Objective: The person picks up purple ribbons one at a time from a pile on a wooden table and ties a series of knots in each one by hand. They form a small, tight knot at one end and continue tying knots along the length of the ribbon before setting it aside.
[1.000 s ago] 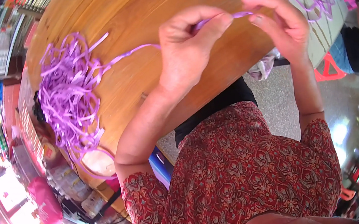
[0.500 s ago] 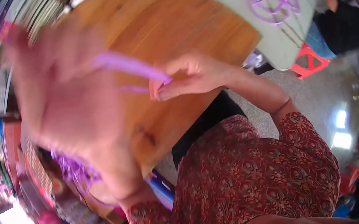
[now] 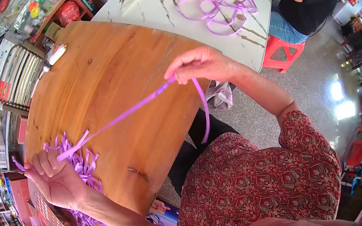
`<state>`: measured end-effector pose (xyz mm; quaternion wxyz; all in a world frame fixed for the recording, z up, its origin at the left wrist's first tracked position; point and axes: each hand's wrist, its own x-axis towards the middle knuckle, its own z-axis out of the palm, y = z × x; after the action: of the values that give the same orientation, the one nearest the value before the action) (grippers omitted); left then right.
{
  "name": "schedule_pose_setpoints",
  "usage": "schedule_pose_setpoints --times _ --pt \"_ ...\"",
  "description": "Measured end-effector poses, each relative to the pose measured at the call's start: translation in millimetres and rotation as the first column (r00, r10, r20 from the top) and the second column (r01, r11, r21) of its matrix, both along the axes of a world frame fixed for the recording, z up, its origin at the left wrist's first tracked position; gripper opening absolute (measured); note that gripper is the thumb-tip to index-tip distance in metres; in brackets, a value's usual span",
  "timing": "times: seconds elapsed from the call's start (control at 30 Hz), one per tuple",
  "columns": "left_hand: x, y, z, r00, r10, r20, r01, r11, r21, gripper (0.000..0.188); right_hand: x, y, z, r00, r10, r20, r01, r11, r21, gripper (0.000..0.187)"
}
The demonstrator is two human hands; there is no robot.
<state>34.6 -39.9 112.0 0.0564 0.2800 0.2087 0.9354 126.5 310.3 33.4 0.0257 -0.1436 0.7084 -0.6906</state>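
A narrow purple ribbon [image 3: 127, 113] runs slantwise between my hands above a wooden table [image 3: 108, 72]. My right hand [image 3: 204, 64] is closed on it in a pinch, and a loose tail hangs from there past the table's near edge. At the lower left my left hand [image 3: 61, 184] has the other end between bent fingers, with a short tip showing beyond the thumb. Behind and beside that hand lies a heap of purple ribbon strips [image 3: 86, 167] at the table's left side, partly covered by my forearm.
A white marbled table [image 3: 151, 15] adjoins at the back, bearing a loose tangle of purple ribbon [image 3: 224, 6]. A person in black [image 3: 312, 4] sits on a red stool [image 3: 283, 53] at the right. A white tool [image 3: 54, 55] and stacked books [image 3: 14, 65] stand at the far left.
My left hand has dropped down and away from the camera to the left side of the table. The ribbon now stretches longer between both hands. The view has shifted.
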Motion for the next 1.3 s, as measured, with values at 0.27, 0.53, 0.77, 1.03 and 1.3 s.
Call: schedule_pose_setpoints --times 0.27,0.53,0.77,1.03,1.3 --pt "-22 -41 -50 0.194 0.809 -0.554 -0.705 -0.278 -0.652 0.022 1 -3 4 0.968 -0.201 -0.149 0.199 0.980 -0.024 0.018" --pt "14 86 -74 0.807 0.290 -0.514 -0.582 0.540 -0.608 0.024 -14 -39 12 0.968 -0.107 -0.229 0.126 0.989 0.072 0.019" --pt "41 132 -72 0.995 -0.088 0.055 0.096 0.583 -0.807 0.016 -8 -30 23 0.967 -0.155 -0.203 0.165 0.986 0.032 0.021" --pt "29 86 -70 0.981 0.180 -0.070 -0.160 0.554 -0.817 0.007 -2 3 -5 0.993 -0.111 0.036 0.101 0.973 0.208 0.019" --pt "6 32 -77 0.347 -0.289 -0.892 -0.858 -0.483 -0.177 0.009 4 3 -14 0.990 -0.137 -0.019 0.137 0.960 0.246 0.016"
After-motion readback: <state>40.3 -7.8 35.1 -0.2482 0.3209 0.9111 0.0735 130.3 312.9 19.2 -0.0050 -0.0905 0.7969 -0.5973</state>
